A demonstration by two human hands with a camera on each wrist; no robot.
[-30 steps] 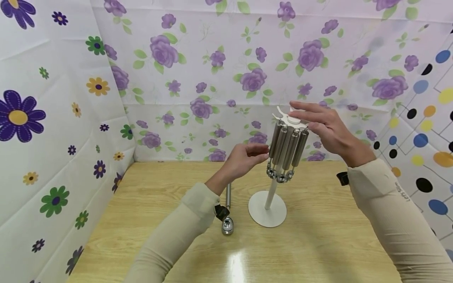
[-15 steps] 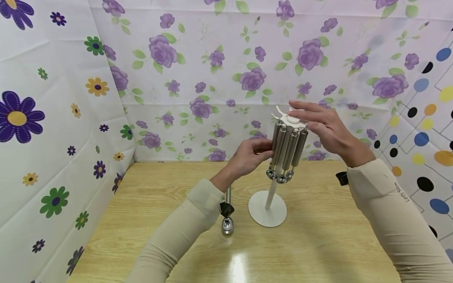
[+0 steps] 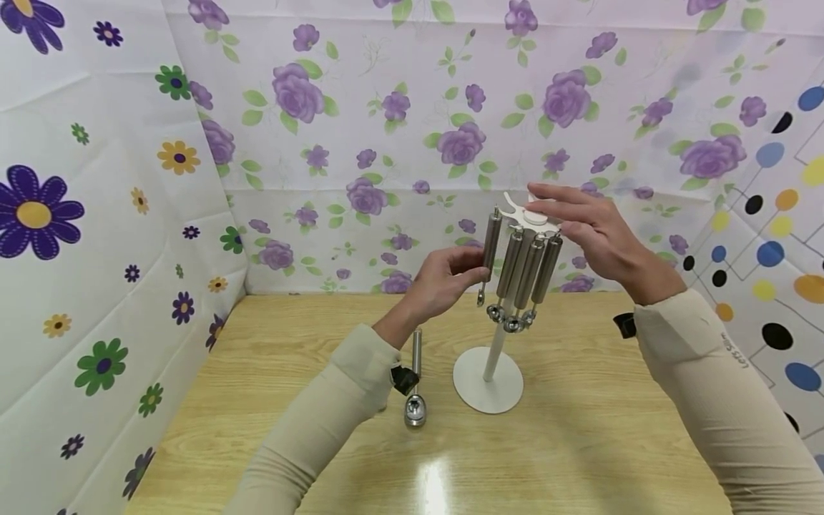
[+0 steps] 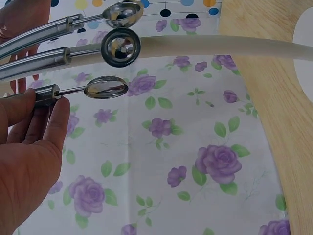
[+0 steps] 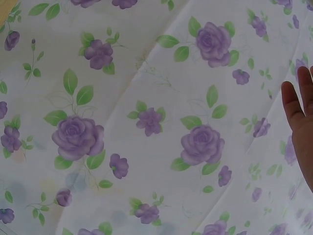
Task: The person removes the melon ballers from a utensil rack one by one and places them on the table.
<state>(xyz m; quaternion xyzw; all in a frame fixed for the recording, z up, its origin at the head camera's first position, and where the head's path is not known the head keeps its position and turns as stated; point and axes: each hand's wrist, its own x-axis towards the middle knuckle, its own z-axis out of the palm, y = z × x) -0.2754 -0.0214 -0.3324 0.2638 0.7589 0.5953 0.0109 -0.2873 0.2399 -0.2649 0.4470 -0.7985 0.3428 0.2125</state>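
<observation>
A white stand (image 3: 478, 390) with a hooked top holds several steel ice cream scoops (image 3: 529, 275), handles up and bowls down. My left hand (image 3: 440, 282) pinches the lower handle of one ice cream scoop (image 3: 492, 239), left of the others. Its top end is beside a hook and its bowl (image 4: 106, 87) points down, apart from the hanging bowls in the left wrist view. At the stand's top, my right hand (image 3: 599, 229) lies with fingers extended over the white hub (image 3: 534, 217). The right wrist view catches only part of that hand (image 5: 303, 125).
Another ice cream scoop (image 3: 415, 409) lies on the wooden table (image 3: 579, 429), left of the stand's round base and near my left wrist. Flowered cloth (image 3: 386, 136) hangs behind the table, with patterned cloths at both sides.
My left hand reached the hanging scoops and took hold of one. That scoop has shifted left and up, away from the group. My right hand has stayed at the stand's top.
</observation>
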